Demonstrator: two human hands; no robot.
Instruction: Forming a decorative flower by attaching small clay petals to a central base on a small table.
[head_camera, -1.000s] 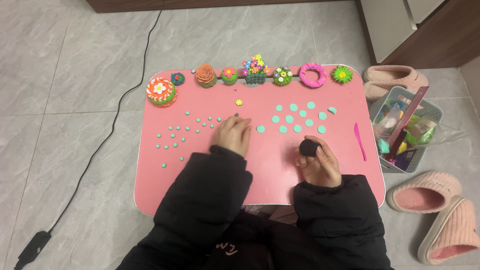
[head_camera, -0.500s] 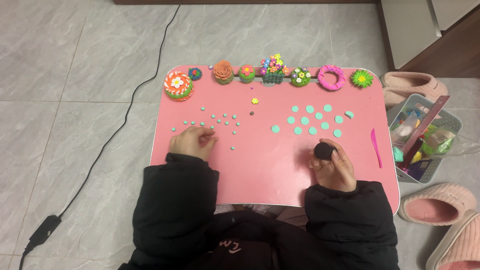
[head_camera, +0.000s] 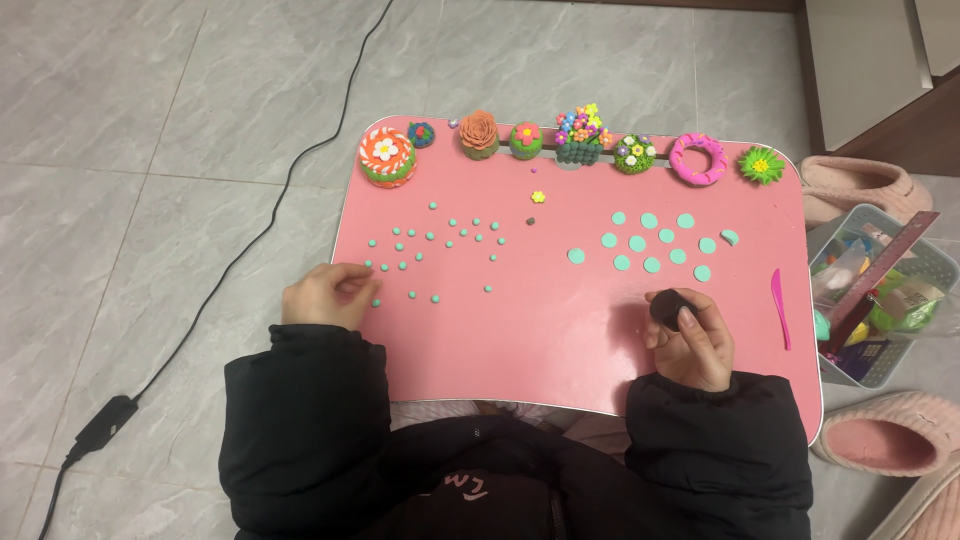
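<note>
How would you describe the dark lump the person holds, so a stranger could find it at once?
Start at the pink table and go to its near right part. There the right hand pinches a dark round lump. It is the only near-black piece; the flat discs beyond it are pale teal.

My left hand (head_camera: 322, 296) sits at the left edge of the pink table (head_camera: 560, 330), with the scatter of tiny teal balls (head_camera: 440, 245) just beside and beyond it. My right hand (head_camera: 690, 345) rests near the front, the flat teal discs (head_camera: 650, 243) lying ahead of it. Between the two groups runs a bare strip, broken only by a small yellow flower (head_camera: 538, 197) and a dark speck (head_camera: 532, 221). The row of clay flowers (head_camera: 580, 140) lines the far edge. A pink tool (head_camera: 780, 305) lies near the right edge, beside the basket (head_camera: 880, 295) on the floor.
</note>
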